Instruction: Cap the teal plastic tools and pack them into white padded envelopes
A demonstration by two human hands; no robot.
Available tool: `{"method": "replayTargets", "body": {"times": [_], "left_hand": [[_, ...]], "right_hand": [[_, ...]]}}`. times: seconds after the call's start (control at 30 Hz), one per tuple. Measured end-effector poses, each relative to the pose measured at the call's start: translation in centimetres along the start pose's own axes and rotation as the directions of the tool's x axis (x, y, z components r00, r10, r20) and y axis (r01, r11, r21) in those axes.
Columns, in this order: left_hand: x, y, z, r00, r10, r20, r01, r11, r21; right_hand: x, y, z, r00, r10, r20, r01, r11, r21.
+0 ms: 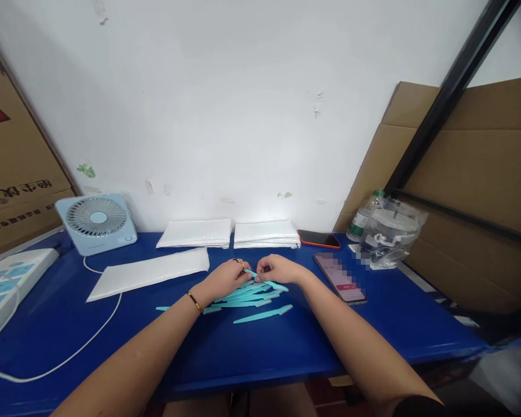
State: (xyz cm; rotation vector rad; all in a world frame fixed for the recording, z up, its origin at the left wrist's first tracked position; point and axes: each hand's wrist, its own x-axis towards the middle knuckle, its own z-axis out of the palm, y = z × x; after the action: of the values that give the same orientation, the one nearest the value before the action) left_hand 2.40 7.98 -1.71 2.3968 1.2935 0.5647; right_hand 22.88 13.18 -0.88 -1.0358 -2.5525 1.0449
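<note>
The pile of turquoise razor-shaped sticks [247, 303] is lying on the blue desk [295, 353], with both hands working over its far edge. One turquoise stick [250, 273] is being lifted clear, just above the pile; the others are lying loose and crossing one another in no strict order, so most of the handling seems to be left. A lone stick [263, 315] is resting apart on the near side of the pile, and another is partly hiding under the left wrist, at the pile's left. Beyond the pile, two stacks of white packets [195, 233] [265, 234] are sitting neatly side by side, while a single white packet [150, 273] is lying askew to its left. Whether any packet is holding sticks is impossible to tell.

The left hand [228, 278] is reaching in from the pile's left, palm down, its thumb and fingers pinching the raised stick. The right hand [278, 269] is coming over the pile's right end, fingers curling and tips pointing towards the left hand; whether it is gripping that stick's other end, I cannot tell.
</note>
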Motion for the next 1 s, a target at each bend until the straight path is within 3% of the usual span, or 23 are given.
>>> {"method": "replayTargets", "body": {"times": [0.13,0.2,0.3,0.43,0.63,0.73,0.83,0.93,1.0], "left_hand": [[-0.2,-1.5,-1.2,0.992,-0.092,-0.083,0.091,0.996,-0.019],[-0.5,-2.5,-1.9,0.983,-0.151,-0.107,0.142,0.986,-0.086],[-1.0,-3.5,-2.6,0.983,-0.174,-0.06,0.167,0.98,-0.105],[-1.3,-3.7,-2.7,0.984,-0.176,-0.003,0.176,0.984,-0.013],[-1.4,-4.4,-2.9,0.971,-0.24,-0.011,0.24,0.965,0.107],[-1.7,-4.4,-3.1,0.963,-0.267,-0.03,0.268,0.948,0.172],[-2.1,-3.8,-3.1,0.969,-0.232,-0.086,0.245,0.946,0.212],[-2.4,-3.0,-3.2,0.982,-0.187,0.022,0.177,0.957,0.229],[-2.4,-2.6,-3.1,0.977,-0.182,0.114,0.153,0.963,0.222]], "right_hand": [[0.2,0.5,0.2,0.998,-0.004,-0.065,0.013,0.989,0.148],[0.1,1.1,0.1,0.993,0.006,-0.116,0.009,0.992,0.13],[-0.1,1.8,-0.1,0.987,-0.053,-0.149,0.067,0.994,0.084],[-0.2,2.1,-0.2,0.989,-0.128,-0.076,0.132,0.99,0.051],[-0.5,3.4,-0.7,0.995,-0.078,-0.056,0.08,0.996,0.039],[-0.8,4.1,-0.9,0.993,-0.056,-0.106,0.054,0.998,-0.027],[-1.1,3.6,-0.7,0.97,-0.052,-0.238,0.011,0.985,-0.172],[-1.0,2.0,0.2,0.94,-0.117,-0.32,0.019,0.955,-0.295],[-0.6,0.7,1.2,0.949,-0.161,-0.271,0.069,0.945,-0.319]]}}
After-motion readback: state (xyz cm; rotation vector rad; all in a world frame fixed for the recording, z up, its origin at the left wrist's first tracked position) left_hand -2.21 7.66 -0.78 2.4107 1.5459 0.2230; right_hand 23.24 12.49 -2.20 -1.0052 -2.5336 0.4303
